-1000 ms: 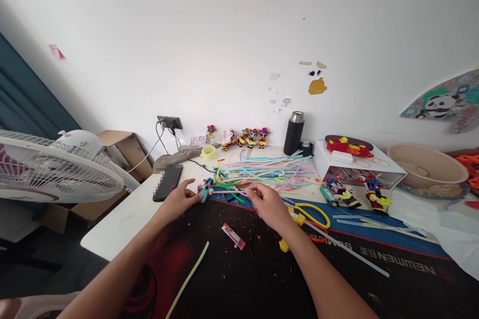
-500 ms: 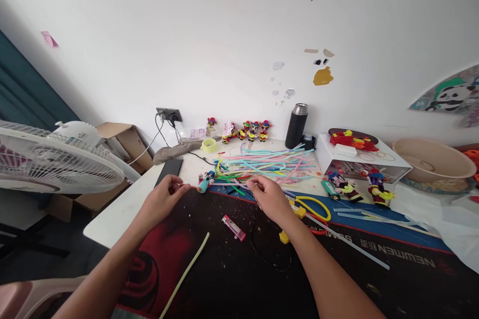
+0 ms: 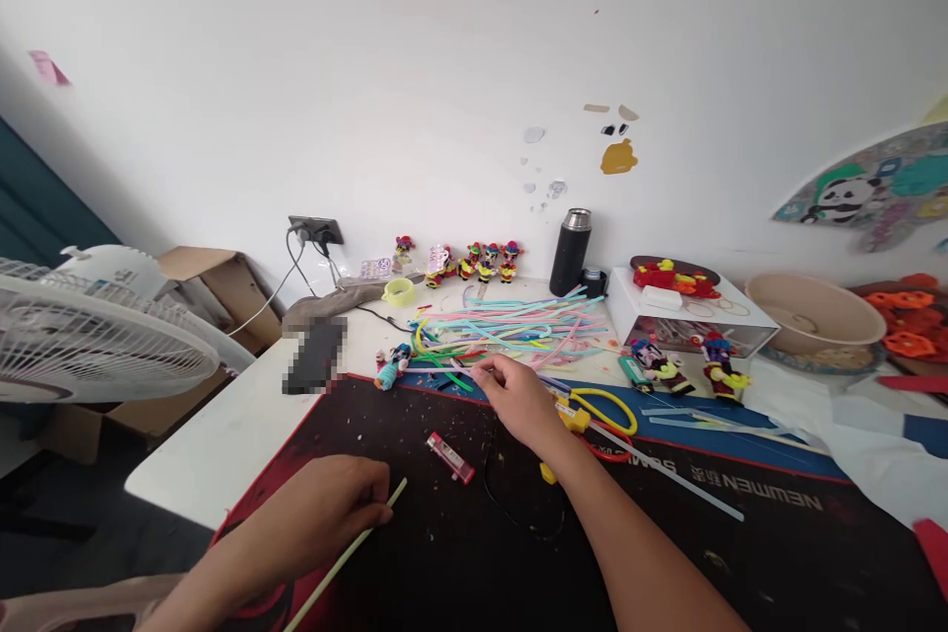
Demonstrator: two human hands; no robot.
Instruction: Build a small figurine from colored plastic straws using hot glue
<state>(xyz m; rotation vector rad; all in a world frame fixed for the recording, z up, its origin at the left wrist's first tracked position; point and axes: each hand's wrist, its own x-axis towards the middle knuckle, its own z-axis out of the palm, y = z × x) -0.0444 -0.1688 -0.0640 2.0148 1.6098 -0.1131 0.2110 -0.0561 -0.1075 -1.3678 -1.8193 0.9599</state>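
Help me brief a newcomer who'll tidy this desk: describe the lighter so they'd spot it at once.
Find the dark mat in front of the heap of pastel strips. The lighter lies there, between the left hand and right hand. It's short, pinkish-red and labelled, unlike the long, plain pale-green strip.

White table [image 3: 199,425] — dark NEWMEN desk mat [image 3: 474,573] on it, pink lighter [image 3: 450,457] on the mat — with pastel craft strips [image 3: 518,326] and a black thermos [image 3: 571,254].
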